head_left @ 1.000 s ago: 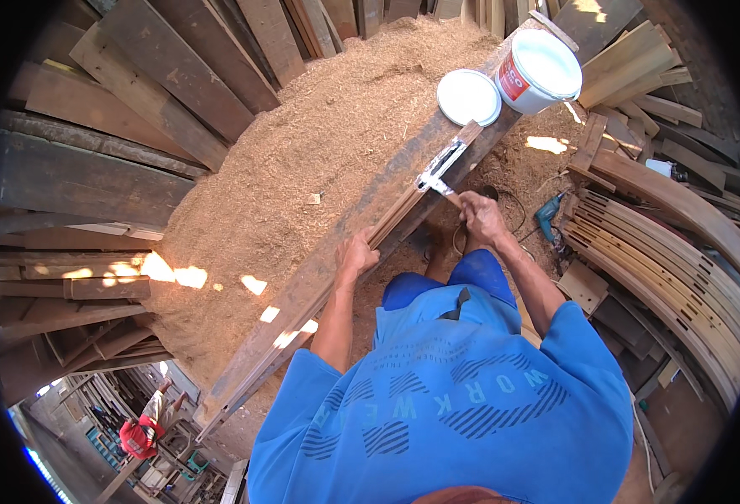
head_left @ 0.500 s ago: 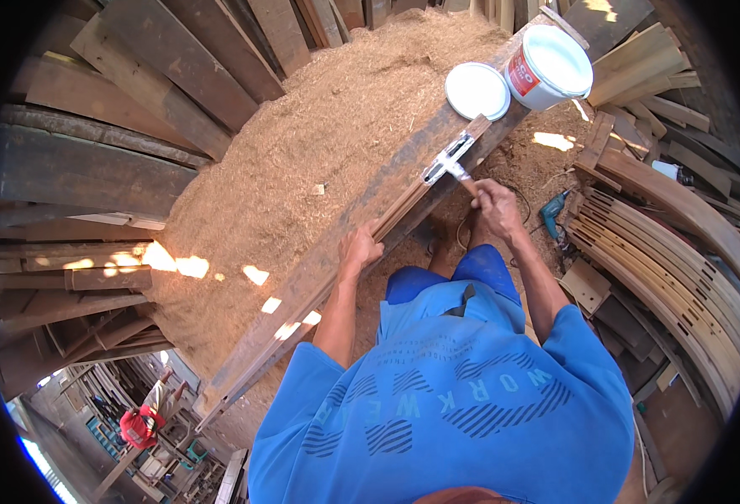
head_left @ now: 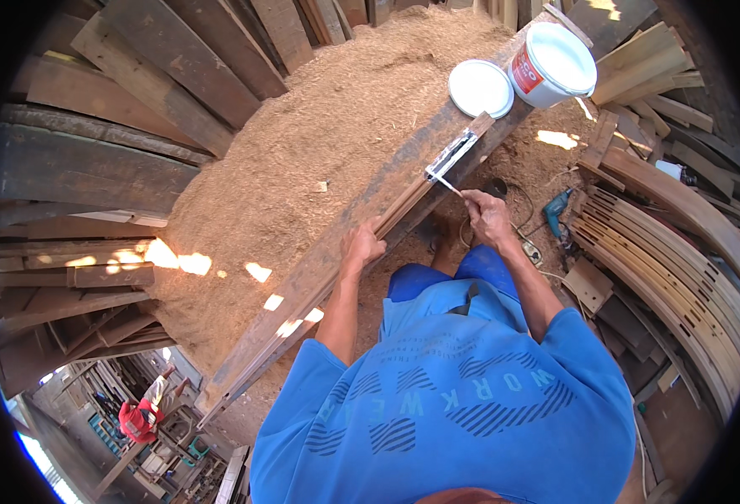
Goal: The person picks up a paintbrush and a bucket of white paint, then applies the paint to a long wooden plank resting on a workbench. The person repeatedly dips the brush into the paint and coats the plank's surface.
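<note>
One lettered red label [head_left: 524, 70] is showing at one o'clock. Your right hand [head_left: 489, 218] is pinching a scraper [head_left: 447, 184]; your left hand [head_left: 362, 245] is gripping a wood strip [head_left: 405, 198], partly hiding it.

It's a woodworking shop I'm standing in: boards [head_left: 92, 181] crowd the left side, sawdust [head_left: 302, 160] lies heaped across the middle, and slotted timbers [head_left: 647, 270] are stacked along the right, a drill [head_left: 555, 210] just beside them. Off to the left, someone in red [head_left: 137, 422] is among more lumber [head_left: 118, 380].
</note>
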`<state>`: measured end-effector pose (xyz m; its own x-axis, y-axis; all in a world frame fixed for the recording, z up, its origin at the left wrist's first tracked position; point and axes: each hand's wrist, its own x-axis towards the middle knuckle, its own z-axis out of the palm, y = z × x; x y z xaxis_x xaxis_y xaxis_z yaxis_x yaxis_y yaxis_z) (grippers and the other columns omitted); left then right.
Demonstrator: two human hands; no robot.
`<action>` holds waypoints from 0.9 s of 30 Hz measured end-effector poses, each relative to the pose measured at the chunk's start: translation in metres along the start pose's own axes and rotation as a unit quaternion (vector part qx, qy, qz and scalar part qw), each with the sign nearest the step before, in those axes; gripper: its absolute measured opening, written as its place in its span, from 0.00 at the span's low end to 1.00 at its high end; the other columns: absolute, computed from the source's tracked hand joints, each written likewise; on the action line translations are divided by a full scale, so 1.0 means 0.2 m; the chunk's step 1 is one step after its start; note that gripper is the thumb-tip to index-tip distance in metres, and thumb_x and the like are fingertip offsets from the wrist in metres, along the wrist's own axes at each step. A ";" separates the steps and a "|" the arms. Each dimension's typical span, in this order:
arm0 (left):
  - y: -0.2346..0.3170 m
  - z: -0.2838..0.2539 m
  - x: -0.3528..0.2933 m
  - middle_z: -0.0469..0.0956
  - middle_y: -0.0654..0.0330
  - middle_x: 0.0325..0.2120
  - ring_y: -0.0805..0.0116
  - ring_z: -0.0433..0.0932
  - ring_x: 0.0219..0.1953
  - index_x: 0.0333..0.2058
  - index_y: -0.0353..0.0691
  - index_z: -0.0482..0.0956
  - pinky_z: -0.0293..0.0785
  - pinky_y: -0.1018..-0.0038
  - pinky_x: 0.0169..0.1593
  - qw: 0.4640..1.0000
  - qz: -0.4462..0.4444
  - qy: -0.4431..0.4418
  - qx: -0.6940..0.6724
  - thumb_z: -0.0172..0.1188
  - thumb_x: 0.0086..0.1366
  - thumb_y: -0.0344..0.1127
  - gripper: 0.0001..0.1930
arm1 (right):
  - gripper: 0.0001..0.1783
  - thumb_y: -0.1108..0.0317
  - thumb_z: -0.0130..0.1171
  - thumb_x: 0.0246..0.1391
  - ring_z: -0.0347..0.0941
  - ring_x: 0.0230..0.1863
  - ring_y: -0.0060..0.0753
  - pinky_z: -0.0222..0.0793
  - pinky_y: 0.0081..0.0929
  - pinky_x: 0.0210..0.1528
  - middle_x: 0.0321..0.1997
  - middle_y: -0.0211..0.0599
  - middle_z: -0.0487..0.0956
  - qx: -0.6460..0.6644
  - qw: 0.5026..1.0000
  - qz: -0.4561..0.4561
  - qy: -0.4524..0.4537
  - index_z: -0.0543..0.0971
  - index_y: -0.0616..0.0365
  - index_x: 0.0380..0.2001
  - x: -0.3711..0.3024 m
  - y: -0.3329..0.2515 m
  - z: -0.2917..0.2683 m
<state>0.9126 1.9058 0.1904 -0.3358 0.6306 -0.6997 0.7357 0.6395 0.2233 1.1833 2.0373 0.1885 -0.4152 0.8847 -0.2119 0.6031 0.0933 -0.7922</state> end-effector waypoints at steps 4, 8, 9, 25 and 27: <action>-0.01 0.02 0.02 0.81 0.47 0.44 0.46 0.79 0.49 0.59 0.57 0.72 0.74 0.56 0.55 1.000 0.009 0.000 0.007 0.67 0.51 0.42 0.34 | 0.12 0.73 0.56 0.55 0.80 0.39 0.52 0.75 0.38 0.43 0.37 0.53 0.82 0.013 0.999 -0.032 -0.027 0.83 0.61 0.41 -0.04 0.02 0.00; -0.02 0.04 0.02 0.81 0.48 0.45 0.46 0.79 0.50 0.59 0.56 0.72 0.74 0.56 0.55 1.000 0.002 0.003 0.013 0.67 0.51 0.42 0.34 | 0.12 0.73 0.56 0.54 0.80 0.39 0.50 0.74 0.36 0.42 0.36 0.52 0.82 0.048 0.999 0.006 -0.002 0.82 0.62 0.42 -0.01 0.06 0.00; -0.01 0.03 0.02 0.81 0.48 0.45 0.46 0.79 0.50 0.59 0.56 0.72 0.74 0.56 0.55 1.000 0.003 0.004 0.015 0.68 0.51 0.42 0.34 | 0.12 0.73 0.56 0.54 0.80 0.39 0.49 0.74 0.36 0.42 0.36 0.52 0.82 0.048 0.998 0.020 -0.026 0.82 0.62 0.42 -0.02 0.05 -0.01; 0.00 0.01 0.01 0.82 0.47 0.44 0.46 0.79 0.49 0.60 0.57 0.72 0.74 0.55 0.55 1.000 0.011 0.002 0.006 0.67 0.51 0.41 0.34 | 0.13 0.70 0.53 0.59 0.78 0.27 0.29 0.75 0.29 0.32 0.30 0.38 0.83 0.151 0.974 0.157 0.068 0.80 0.62 0.44 0.24 0.21 -0.11; 0.02 -0.01 -0.01 0.82 0.47 0.43 0.46 0.79 0.49 0.60 0.57 0.72 0.74 0.55 0.55 1.000 0.009 -0.005 0.003 0.67 0.51 0.41 0.34 | 0.12 0.71 0.55 0.57 0.80 0.32 0.34 0.75 0.32 0.37 0.32 0.40 0.83 0.065 0.988 0.076 0.119 0.80 0.61 0.43 0.27 0.23 -0.12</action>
<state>0.9145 1.9087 0.1938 -0.3166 0.6374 -0.7024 0.7455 0.6251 0.2312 1.2050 2.0994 0.1545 -0.1463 0.9676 -0.2059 0.5473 -0.0942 -0.8316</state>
